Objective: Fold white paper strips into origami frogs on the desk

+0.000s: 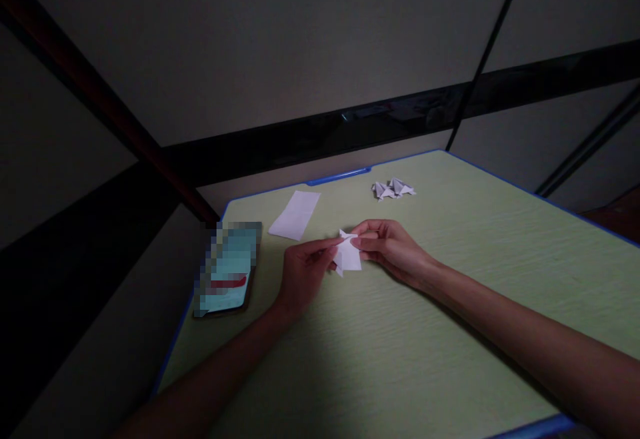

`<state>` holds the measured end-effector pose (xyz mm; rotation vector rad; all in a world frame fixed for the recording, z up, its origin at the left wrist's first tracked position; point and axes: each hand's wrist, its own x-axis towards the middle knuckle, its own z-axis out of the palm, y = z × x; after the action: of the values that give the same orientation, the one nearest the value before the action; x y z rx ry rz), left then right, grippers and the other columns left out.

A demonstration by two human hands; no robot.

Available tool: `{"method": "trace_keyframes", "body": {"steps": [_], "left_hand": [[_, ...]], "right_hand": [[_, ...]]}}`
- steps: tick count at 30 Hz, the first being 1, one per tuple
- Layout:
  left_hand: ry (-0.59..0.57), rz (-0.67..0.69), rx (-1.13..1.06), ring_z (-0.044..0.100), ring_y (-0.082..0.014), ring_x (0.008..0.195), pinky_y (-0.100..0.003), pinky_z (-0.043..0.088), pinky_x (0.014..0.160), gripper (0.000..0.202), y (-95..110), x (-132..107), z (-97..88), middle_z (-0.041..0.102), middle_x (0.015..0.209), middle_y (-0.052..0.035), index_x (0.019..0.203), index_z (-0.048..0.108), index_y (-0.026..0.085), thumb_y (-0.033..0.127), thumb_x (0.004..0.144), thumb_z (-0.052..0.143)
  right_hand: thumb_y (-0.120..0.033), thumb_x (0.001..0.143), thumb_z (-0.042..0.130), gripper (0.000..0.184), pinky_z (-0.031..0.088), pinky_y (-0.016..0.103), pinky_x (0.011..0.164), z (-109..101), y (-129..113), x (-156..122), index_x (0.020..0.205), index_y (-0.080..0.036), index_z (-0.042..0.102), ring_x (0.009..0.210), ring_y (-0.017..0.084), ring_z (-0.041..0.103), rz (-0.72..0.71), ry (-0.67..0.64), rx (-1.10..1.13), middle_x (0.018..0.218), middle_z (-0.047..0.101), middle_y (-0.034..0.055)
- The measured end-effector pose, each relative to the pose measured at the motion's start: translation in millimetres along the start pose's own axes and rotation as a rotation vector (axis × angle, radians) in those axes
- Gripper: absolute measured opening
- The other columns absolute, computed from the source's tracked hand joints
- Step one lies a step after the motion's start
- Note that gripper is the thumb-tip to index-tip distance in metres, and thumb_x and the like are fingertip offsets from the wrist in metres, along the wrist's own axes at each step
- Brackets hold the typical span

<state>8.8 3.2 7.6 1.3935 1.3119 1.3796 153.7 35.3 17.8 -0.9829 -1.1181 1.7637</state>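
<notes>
A small piece of folded white paper [350,257] is held up over the middle of the table, with pointed flaps at its top and lower left. My left hand [306,269] pinches its left side, thumb and index finger closed on the paper. From the right, my right hand [386,244] grips the upper right edge between thumb and fingers. Some fingertips are hidden behind the paper. Beyond my left hand lies a flat white paper sheet [296,215]. Folded paper figures [394,188] sit close together farther back, past my right hand.
A phone [227,269] with a lit, partly blurred screen lies at the table's left edge. The pale green table [450,226] has a blue rim and a blue strip [340,176] along its far edge. Behind it stand dark-banded panels [310,46].
</notes>
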Motion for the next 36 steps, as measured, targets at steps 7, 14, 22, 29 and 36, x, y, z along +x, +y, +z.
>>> {"method": "trace_keyframes", "body": {"steps": [7,14,22,29,36], "left_hand": [[-0.008,-0.023,-0.051,0.053,-0.0077,0.044,-0.019,0.046,0.045,0.014,6.4,-1.2,0.9,0.065,0.055,0.0012,0.068,0.068,0.017,0.012,0.059,0.059],[-0.003,-0.021,-0.075,0.053,-0.0079,0.043,-0.019,0.045,0.044,0.013,8.3,-1.0,0.0,0.063,0.053,0.0018,0.061,0.067,0.017,0.01,0.058,0.057],[0.009,-0.039,-0.115,0.053,-0.0075,0.044,-0.018,0.044,0.045,0.011,7.8,-1.1,-0.5,0.062,0.052,0.0021,0.059,0.065,0.015,0.01,0.057,0.056],[-0.001,-0.064,-0.142,0.053,-0.0071,0.046,-0.017,0.043,0.047,0.009,4.3,1.4,-0.2,0.062,0.055,0.0022,0.058,0.065,0.015,0.01,0.057,0.056],[0.003,-0.071,-0.172,0.053,-0.0059,0.043,-0.015,0.042,0.045,0.011,5.2,1.9,0.0,0.061,0.052,0.0037,0.055,0.064,0.015,0.008,0.056,0.056]], "right_hand": [[-0.013,0.059,0.06,0.004,0.04,0.023,0.052,-0.2,-2.6,-1.2,0.062,-0.012,0.056,0.048,0.007,0.049,-0.034,0.007,-0.017,0.054,0.056,-0.0002],[-0.009,0.061,0.057,0.004,0.042,0.024,0.056,-0.7,-1.6,-0.4,0.062,-0.013,0.058,0.051,0.007,0.05,0.001,-0.021,0.031,0.056,0.057,0.0002],[-0.01,0.059,0.06,0.002,0.044,0.024,0.059,-0.7,-1.9,-0.5,0.058,-0.011,0.058,0.051,0.007,0.053,0.053,-0.022,0.085,0.055,0.058,0.0002],[-0.011,0.06,0.059,0.003,0.042,0.022,0.054,-1.3,-2.8,0.9,0.058,-0.011,0.06,0.048,0.006,0.053,-0.018,-0.002,0.082,0.053,0.059,0.0],[-0.013,0.061,0.06,0.002,0.042,0.021,0.053,-2.1,0.2,0.6,0.06,-0.011,0.06,0.051,0.006,0.053,-0.026,-0.037,0.097,0.054,0.06,0.0001]]}}
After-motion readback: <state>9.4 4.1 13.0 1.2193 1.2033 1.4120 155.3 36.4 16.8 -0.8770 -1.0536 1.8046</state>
